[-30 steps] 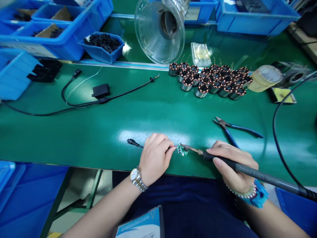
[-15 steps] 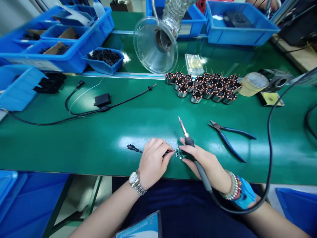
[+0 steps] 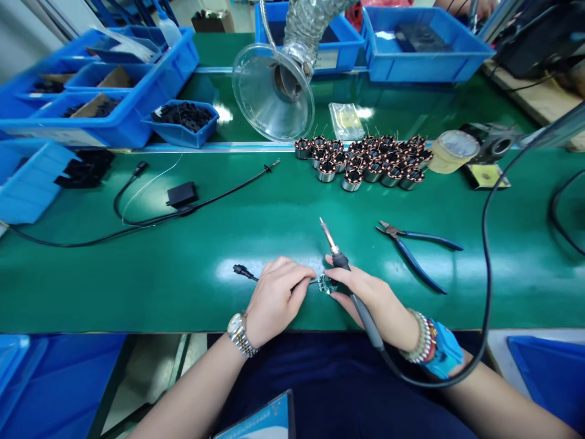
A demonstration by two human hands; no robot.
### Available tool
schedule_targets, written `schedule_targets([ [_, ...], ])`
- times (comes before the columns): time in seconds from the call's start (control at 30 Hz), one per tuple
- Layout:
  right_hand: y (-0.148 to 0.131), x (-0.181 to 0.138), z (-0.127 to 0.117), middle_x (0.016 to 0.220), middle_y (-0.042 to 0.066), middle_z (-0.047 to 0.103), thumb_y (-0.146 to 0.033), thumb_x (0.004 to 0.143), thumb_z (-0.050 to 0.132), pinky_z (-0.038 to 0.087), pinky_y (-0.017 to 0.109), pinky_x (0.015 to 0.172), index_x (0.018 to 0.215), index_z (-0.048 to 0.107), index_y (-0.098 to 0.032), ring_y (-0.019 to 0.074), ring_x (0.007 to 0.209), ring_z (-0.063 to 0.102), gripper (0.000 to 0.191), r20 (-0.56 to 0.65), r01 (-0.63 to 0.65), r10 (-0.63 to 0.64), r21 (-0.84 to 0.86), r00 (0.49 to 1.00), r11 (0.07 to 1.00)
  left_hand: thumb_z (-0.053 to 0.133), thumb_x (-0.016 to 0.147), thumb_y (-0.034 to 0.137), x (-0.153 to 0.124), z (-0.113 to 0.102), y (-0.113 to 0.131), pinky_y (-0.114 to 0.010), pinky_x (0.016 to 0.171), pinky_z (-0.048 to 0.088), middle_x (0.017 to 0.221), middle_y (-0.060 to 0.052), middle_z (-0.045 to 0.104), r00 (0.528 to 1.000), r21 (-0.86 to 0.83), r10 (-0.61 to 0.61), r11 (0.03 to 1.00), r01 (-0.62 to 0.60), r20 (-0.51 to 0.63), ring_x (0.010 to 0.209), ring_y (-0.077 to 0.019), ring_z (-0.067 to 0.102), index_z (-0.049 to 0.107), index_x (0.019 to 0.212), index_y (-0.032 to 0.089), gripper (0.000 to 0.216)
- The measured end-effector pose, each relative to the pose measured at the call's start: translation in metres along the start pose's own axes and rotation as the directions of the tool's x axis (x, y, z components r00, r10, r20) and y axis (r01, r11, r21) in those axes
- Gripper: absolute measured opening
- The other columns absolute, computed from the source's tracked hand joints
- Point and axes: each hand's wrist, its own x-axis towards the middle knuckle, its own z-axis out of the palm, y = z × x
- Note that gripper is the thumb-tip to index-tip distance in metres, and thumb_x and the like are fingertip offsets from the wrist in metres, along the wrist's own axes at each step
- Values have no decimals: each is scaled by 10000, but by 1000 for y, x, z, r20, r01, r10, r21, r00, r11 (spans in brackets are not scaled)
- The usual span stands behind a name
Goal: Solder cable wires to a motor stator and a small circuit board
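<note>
Head view, sole view available. The board (image 3: 324, 284), small, round and green, is at the near middle of the surface (image 3: 137, 292), between the two hands. Whether it rests on the surface or is lifted slightly cannot be determined.

Left hand (image 3: 276, 299): grip closed, fingertips pinching a thin black cable (image 3: 247, 272) just beside the board. The plug end of the cable emerges beyond the knuckles; the other end runs toward the board. The joint itself is too small to assess.

Right hand (image 3: 379, 302): grip occupied twice. The iron (image 3: 340, 261) is lodged among the fingers, tip pointing away from the person and clear of the board. Thumb and a finger take the board at its edges.

Handling, in this inspector's judgement: the board should be light, stiff and fragile, its raised parts easily damaged; hold by the rim, never across the face. The cable should be light and flexible; hold on the jacket close to the board, sparing the joint from strain. The iron should be taken by its dark handle only, its metal end treated as hot.

Nearby: pliers (image 3: 408, 246) lie with handles spread, right of the iron; wound cores (image 3: 372, 163) stand grouped farther back.
</note>
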Motion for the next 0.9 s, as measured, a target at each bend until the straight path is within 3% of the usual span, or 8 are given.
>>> schedule_targets([
  [0.13,0,0,-1,1208,130,509,-102,837,462,476,370,896,1202,421,-183,206,1086,529,377,11,-6,6,9,1000,1000,419,802,52,-1,-7,1,-339,728,369,816,-20,580,990,26,58,998,-62,129,814,-182,473,607,845,209,249],
  [0.23,-1,0,-2,1212,129,500,-98,840,454,478,376,891,1205,412,-193,209,1092,522,380,27,-13,12,26,1000,1000,496,774,90,-2,-9,1,-342,733,370,840,-27,566,982,17,72,997,-76,175,830,-188,471,571,778,188,124],
  [0.43,0,0,-2,1206,127,502,-99,840,452,470,373,903,1199,417,-193,210,1092,520,373,36,-19,18,32,999,999,538,815,152,-1,-1,-3,-328,706,388,754,-14,598,999,2,36,999,-36,-8,755,-168,502,571,813,182,44],
  [0.53,1,0,-1,1216,127,497,-92,837,452,464,365,914,1197,418,-185,207,1102,514,374,37,-19,17,33,999,999,561,813,170,0,0,-7,-322,715,399,768,-12,622,996,-43,85,995,-85,-11,760,-164,516,611,788,194,61],
  [0.67,0,1,0,1228,125,493,-84,834,454,464,362,915,1202,420,-186,198,1107,511,383,39,-23,21,37,999,999,572,815,213,0,-1,-9,-325,704,390,765,-16,621,995,21,97,995,-97,-5,775,-174,505,636,773,201,77],
  [0.8,-6,1,-7,1189,115,537,-78,806,515,463,345,916,1144,467,-176,186,1088,525,355,-90,48,-43,53,995,997,555,827,226,0,1,-6,-328,696,374,752,-21,606,997,84,78,993,-77,-5,774,-177,497,624,757,191,104],
  [0.9,-14,-1,-19,1011,71,635,-41,777,549,498,307,842,1029,538,-183,161,941,597,289,-238,63,-44,72,970,995,545,833,233,0,3,-3,-328,695,367,743,-23,599,998,100,68,993,-67,-3,777,-176,496,622,757,188,118],
])
